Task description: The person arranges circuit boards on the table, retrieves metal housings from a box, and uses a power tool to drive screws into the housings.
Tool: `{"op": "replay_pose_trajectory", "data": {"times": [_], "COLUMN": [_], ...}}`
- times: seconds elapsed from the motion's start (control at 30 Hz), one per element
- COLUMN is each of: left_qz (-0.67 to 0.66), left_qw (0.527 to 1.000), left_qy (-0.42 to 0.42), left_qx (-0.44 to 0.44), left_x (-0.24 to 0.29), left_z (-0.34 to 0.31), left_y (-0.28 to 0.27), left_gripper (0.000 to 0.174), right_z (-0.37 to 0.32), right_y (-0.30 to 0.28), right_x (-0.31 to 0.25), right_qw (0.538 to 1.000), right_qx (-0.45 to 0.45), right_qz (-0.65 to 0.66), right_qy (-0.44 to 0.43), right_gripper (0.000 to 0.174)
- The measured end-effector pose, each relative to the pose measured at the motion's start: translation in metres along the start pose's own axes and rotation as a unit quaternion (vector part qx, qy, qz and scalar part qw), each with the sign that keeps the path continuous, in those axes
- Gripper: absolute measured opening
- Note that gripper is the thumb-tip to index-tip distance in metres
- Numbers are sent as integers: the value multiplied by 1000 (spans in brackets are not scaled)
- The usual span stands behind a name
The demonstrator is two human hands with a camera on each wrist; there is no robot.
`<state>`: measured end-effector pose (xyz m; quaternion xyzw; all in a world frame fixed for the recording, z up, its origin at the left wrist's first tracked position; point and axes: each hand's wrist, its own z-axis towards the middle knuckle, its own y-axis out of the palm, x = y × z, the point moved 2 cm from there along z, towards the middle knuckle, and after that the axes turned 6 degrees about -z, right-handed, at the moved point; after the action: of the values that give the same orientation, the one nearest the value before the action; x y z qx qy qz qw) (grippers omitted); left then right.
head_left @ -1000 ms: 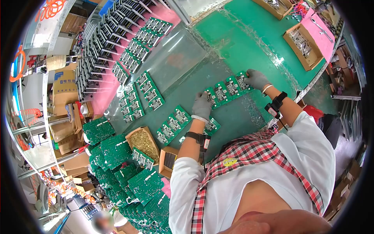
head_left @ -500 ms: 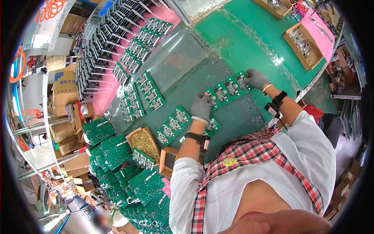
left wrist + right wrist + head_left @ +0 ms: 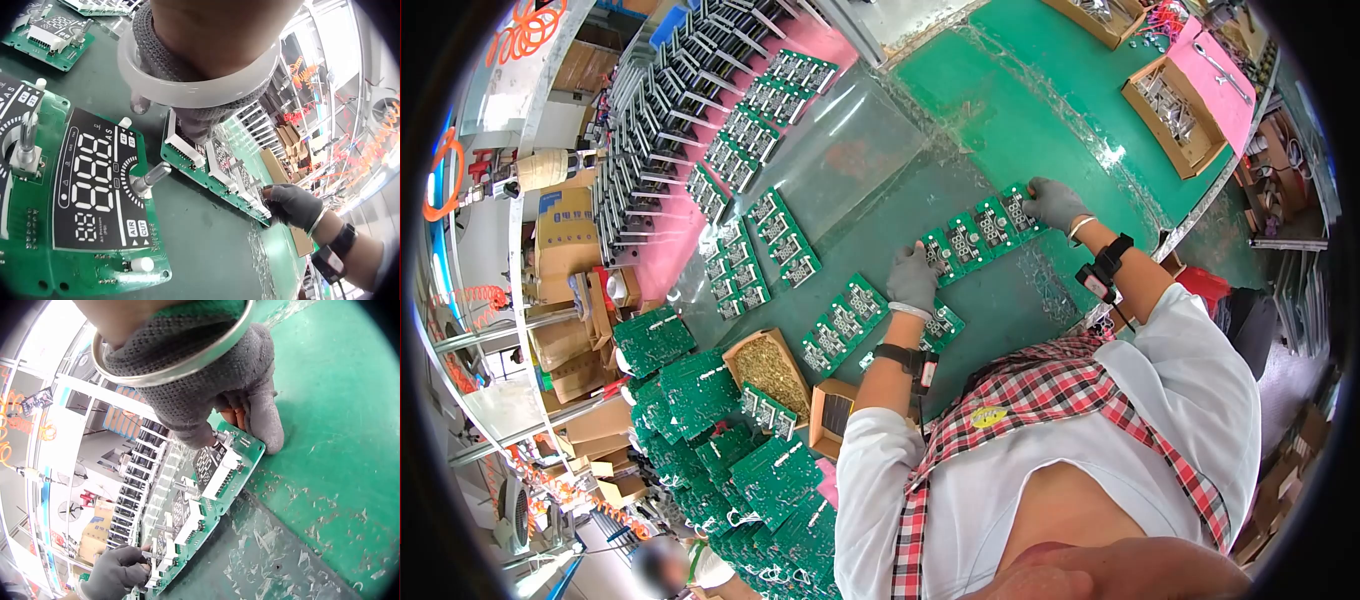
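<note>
A green circuit board strip (image 3: pixel 992 228) with several black displays and metal knobs lies between two grey-gloved hands. The left hand (image 3: pixel 912 282) pinches its left end; in the right wrist view, that hand (image 3: pixel 115 574) has its fingers bent at the board's edge. At the opposite end the right hand (image 3: pixel 1055 205) grips the corner, with thumb and fingers around the end knob in the right wrist view (image 3: pixel 215 387). Another display board (image 3: pixel 943 328) lies close to the left wrist, seen large in the left wrist view (image 3: pixel 100 187). Left fingertips are hidden in the left wrist view.
More board strips (image 3: pixel 845 322) lie on the green table (image 3: pixel 1040 110). Boxes of brass-coloured bits (image 3: pixel 770 372) and dark parts (image 3: pixel 832 412) stand at the near left, beside stacked boards (image 3: pixel 700 390). Black-and-silver frames (image 3: pixel 670 120) line the far left; a metal parts box (image 3: pixel 1178 118) is far right.
The left hand has shifted slightly down and left in the head view, around the strip's end. The right hand keeps its hold, and the strip has barely moved.
</note>
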<state>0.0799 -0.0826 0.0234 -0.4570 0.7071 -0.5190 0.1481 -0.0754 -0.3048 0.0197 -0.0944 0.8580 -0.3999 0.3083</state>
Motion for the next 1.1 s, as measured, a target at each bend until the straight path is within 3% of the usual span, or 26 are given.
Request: {"op": "replay_pose_trajectory", "data": {"times": [0.1,0.2,0.3,0.4,0.5,0.7,0.8,0.9,0.93,1.0,1.1], "left_qz": [3,-32,-26,-8,7,-91,-106,-169,-288,-509,-724], "left_qw": [999,993,1000,1000,994,991,980,968,951,860,687], "left_qy": [32,19,-9,-2,75,20,36,102,61,-27,-59], "left_qx": [26,116,13,27,73,93,164,157,99,-19,-32], "left_x": [-4,-12,-8,-3,-8,-5,4,-13,-26,-41,-37], "left_z": [-2,-2,1,-5,-9,8,4,8,15,20,1], "left_y": [8,17,7,3,8,3,0,7,16,23,6], "left_gripper": [49,48,46,42,35,18,13,9,7,6,6], "right_z": [1,-1,0,-3,0,2,1,2,3,4,1], "right_y": [2,0,1,-3,1,3,2,5,7,11,8], "right_x": [2,-1,1,-4,0,2,1,3,5,7,2], "right_qw": [1000,1000,1000,1000,1000,1000,1000,1000,1000,1000,999], "right_qx": [5,-10,-9,-11,-9,-9,-11,-8,-5,1,-11], "right_qz": [-1,0,2,-6,-14,-11,-16,-4,1,11,18], "right_qy": [-3,15,7,11,17,16,24,27,24,18,35], "right_gripper": [37,40,40,40,40,39,39,39,40,40,40]}}
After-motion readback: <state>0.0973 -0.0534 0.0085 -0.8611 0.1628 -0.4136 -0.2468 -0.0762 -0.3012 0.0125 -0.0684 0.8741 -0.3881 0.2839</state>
